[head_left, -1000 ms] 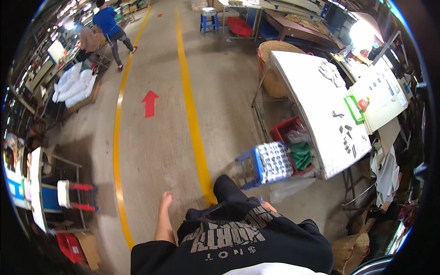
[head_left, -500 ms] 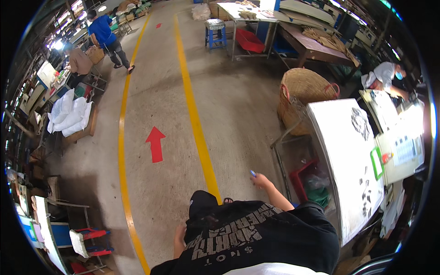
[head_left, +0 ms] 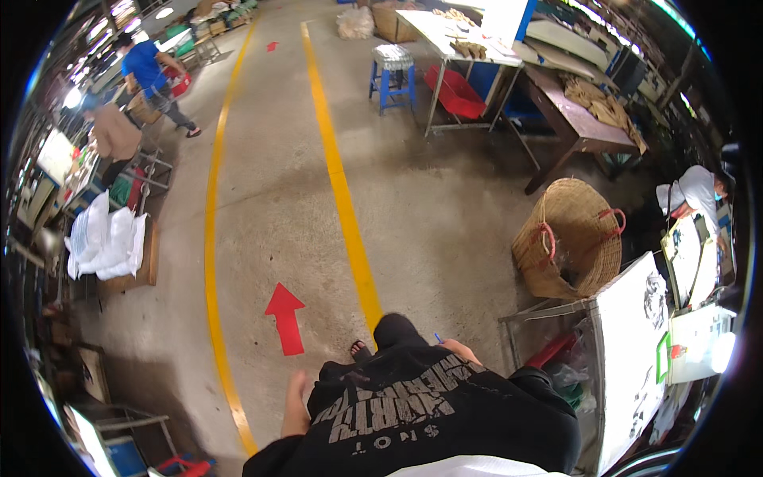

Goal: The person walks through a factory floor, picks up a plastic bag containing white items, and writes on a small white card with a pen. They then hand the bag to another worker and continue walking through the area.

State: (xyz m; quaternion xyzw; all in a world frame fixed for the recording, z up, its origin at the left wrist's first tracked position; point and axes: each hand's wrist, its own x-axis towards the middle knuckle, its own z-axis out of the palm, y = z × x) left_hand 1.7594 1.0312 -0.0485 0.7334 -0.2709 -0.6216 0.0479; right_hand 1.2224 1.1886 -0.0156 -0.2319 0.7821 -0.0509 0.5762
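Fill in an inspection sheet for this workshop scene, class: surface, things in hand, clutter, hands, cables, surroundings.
Surface: grey floor marked with yellow lines and a red arrow.
Things in hand: slim blue object, perhaps a pen.
Clutter: wicker basket by the white-topped table; white sacks piled at left.
Hands: right hand holds the blue object; left hand over the floor, its finger pose unclear.
Cables: nothing seen.
Surroundings: person in blue at far left; blue stool ahead.
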